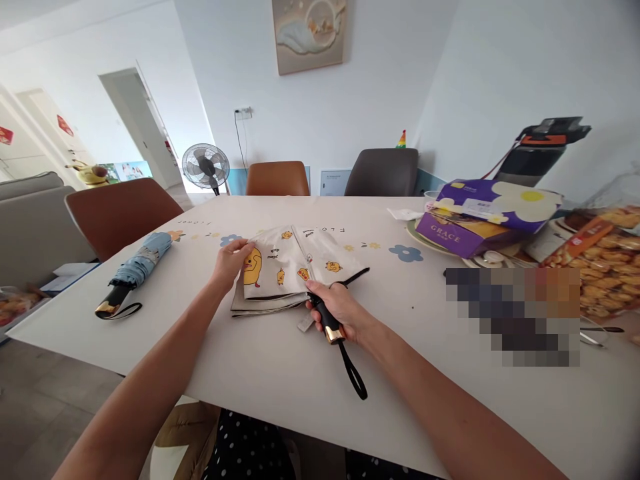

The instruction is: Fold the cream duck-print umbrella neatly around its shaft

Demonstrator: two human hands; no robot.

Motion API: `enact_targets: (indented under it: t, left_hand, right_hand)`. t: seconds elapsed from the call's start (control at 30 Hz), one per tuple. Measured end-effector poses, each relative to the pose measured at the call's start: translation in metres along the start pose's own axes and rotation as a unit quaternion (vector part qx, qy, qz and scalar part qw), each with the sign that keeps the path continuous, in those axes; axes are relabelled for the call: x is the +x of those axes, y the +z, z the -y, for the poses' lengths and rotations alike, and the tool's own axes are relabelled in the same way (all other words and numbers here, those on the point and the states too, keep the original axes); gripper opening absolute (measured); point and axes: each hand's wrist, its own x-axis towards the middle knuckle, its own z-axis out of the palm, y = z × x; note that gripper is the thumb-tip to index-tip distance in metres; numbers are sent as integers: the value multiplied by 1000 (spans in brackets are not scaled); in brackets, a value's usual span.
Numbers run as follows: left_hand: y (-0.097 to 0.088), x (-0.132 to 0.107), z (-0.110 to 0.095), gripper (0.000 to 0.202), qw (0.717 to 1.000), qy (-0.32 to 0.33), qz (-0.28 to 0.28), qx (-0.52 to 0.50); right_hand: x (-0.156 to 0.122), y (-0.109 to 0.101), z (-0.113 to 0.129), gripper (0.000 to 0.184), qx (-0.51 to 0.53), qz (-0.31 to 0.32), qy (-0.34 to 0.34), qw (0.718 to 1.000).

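Observation:
A cream folding umbrella (285, 270) printed with yellow ducks lies collapsed on the white table (280, 373), its canopy spread in flat folds. My right hand (340, 310) is closed around its black, gold-tipped handle, and the black wrist strap (353, 373) trails toward me. My left hand (230, 261) pinches the left edge of the canopy fabric near a large duck print.
A rolled blue umbrella (134, 272) lies at the table's left edge. A purple box (467, 223), snack bags (597, 260) and a blurred patch crowd the right side. Brown chairs (117, 213) stand around the table, and a fan (205, 167) stands behind.

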Motion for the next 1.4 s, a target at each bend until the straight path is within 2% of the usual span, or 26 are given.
enact_targets:
  t: [0.07,0.1,0.17,0.23,0.27,0.37,0.43,0.57,0.67,0.8,0.97,1.13,1.23,1.3,1.33,1.37,1.4]
  left_hand:
    - [-2,-3,-7,26,999,38,-20,22]
    - [-2,-5,-9,24,999,24,-17,27]
    - [-2,-7,-12,22,998,-62,19,12]
    - [-3,-7,-13,23,984,-158,78,-34]
    - [-6,-6,-13,26,976,-183,99,-60]
    - [-18,1,-14,37,973,-166,116,-109]
    - [-24,4,-11,47,979,-151,119,-67]
    - [-18,2,0,48,964,-167,146,147]
    - [-8,-4,6,43,956,-114,139,230]
    - [-7,-4,10,40,935,-38,69,347]
    - [-6,-3,12,36,940,71,-6,333]
    - [8,-15,8,34,938,138,4,319]
    - [18,-28,-4,29,936,186,-12,297]
    - [27,-40,-16,28,961,153,0,229]
    - [32,-46,-22,30,978,110,35,175]
    - [37,-51,-27,33,988,54,94,110]
    - [43,-56,-32,37,985,-4,169,39]
  right_hand:
    - [1,1,-2,25,-17,-9,-6,1000]
    - [1,2,-3,25,-24,-12,-7,1000]
    - [1,2,-4,25,-30,-14,-9,999]
    - [1,2,-3,24,-29,-13,-6,999]
    - [1,2,-3,24,-25,-12,-4,1000]
    - [2,0,-3,21,-5,-10,2,1000]
    - [3,-2,-2,21,5,-9,4,1000]
    - [4,-2,-2,20,3,-12,1,1000]
    - [3,-2,-2,22,1,-13,-4,1000]
    - [3,-2,-2,23,6,-15,-5,1000]
    - [3,-2,-2,23,10,-13,-20,1000]
    - [1,3,-7,26,-40,-45,-45,997]
    - [-1,4,-7,25,-143,-93,-103,980]
    - [-2,2,-4,21,-240,-140,-148,949]
    - [-2,1,-3,21,-292,-166,-170,927]
    - [-1,-1,-1,22,-342,-189,-189,901]
    - [-1,-3,0,23,-387,-206,-204,875]
